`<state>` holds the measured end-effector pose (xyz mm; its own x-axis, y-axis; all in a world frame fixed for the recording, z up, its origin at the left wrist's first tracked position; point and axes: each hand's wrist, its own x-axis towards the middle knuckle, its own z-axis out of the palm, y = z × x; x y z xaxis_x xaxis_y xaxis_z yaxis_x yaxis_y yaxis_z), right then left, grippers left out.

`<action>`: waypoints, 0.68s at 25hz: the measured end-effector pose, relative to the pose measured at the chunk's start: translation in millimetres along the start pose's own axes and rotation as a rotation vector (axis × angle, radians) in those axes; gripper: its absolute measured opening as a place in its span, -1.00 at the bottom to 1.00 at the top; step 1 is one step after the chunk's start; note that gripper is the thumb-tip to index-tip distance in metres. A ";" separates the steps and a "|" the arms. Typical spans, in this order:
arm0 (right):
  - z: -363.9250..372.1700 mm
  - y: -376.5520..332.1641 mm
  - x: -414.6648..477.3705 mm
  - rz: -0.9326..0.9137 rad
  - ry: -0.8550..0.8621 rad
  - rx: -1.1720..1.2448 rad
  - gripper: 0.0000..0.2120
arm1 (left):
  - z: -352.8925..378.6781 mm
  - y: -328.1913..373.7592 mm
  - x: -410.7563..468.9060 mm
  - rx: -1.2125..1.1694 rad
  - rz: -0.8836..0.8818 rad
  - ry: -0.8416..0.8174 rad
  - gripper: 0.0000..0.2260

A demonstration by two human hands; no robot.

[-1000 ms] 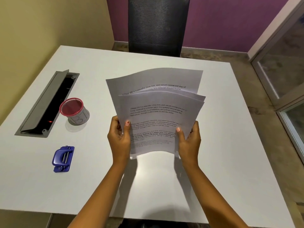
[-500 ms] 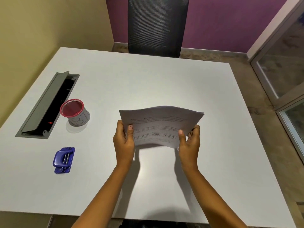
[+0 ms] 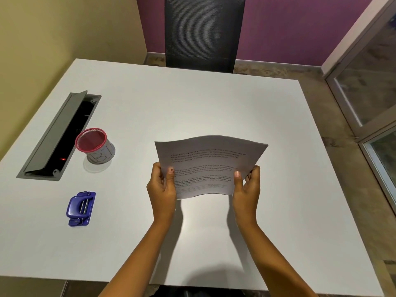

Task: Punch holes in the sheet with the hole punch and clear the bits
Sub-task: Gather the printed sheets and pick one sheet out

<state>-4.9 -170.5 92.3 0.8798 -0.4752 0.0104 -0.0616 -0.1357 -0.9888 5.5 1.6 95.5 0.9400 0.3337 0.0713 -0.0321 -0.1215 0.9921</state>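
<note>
A stack of printed paper sheets [image 3: 209, 163] is held above the white table [image 3: 214, 103], tilted and slightly bowed. My left hand [image 3: 161, 186] grips its left edge, thumb on top. My right hand [image 3: 246, 186] grips its right edge the same way. A blue hole punch [image 3: 81, 208] lies flat on the table at the left, well apart from both hands.
A red-rimmed mesh cup [image 3: 96, 146] stands left of the sheets. Beside it an open grey cable hatch [image 3: 57, 136] is set into the table. A black chair [image 3: 203, 33] stands behind the far edge. A glass door [image 3: 372, 93] is at the right.
The sheets, fanned out and upright a second ago, have been squared together and tipped down flatter. Both hands keep their grip at the same edges.
</note>
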 end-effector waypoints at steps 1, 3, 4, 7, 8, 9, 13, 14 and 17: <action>-0.3 1.5 -0.6 0.012 -0.001 -0.004 -0.82 | 0.3 -1.2 -1.8 0.002 -0.006 -0.004 -0.94; -0.2 4.5 -1.7 0.043 -0.008 -0.007 -0.82 | 0.4 -3.9 -4.5 0.001 -0.025 -0.014 -0.94; -0.3 5.8 -1.5 0.051 -0.006 -0.006 -0.82 | 0.6 -4.9 -5.5 -0.001 -0.031 -0.014 -0.92; -0.7 9.6 0.5 0.045 -0.002 -0.008 -0.85 | 0.8 -5.3 -7.8 -0.002 -0.035 0.008 -0.86; -0.3 11.2 0.3 0.046 -0.002 -0.013 -0.84 | 0.9 -4.8 -8.7 -0.006 -0.040 0.010 -0.89; -0.1 13.4 -0.3 0.049 -0.004 -0.019 -0.84 | 0.8 -5.4 -9.7 -0.007 -0.047 0.010 -0.90; -1.1 19.5 -3.3 0.069 -0.004 -0.046 -0.85 | 0.5 -8.8 -10.8 0.021 -0.057 0.024 -0.88; -2.4 19.1 -3.1 0.064 -0.008 -0.047 -0.83 | -0.5 -7.7 -9.9 0.015 -0.060 0.031 -0.86; -7.3 14.6 -3.3 0.068 -0.002 -0.046 -0.80 | -5.1 -0.9 -5.5 -0.021 -0.045 0.057 -0.81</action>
<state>-12.1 -177.3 78.9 0.8736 -0.4833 -0.0566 -0.1425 -0.1429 -0.9794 -1.4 4.7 94.7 0.9197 0.3914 0.0322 0.0015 -0.0856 0.9963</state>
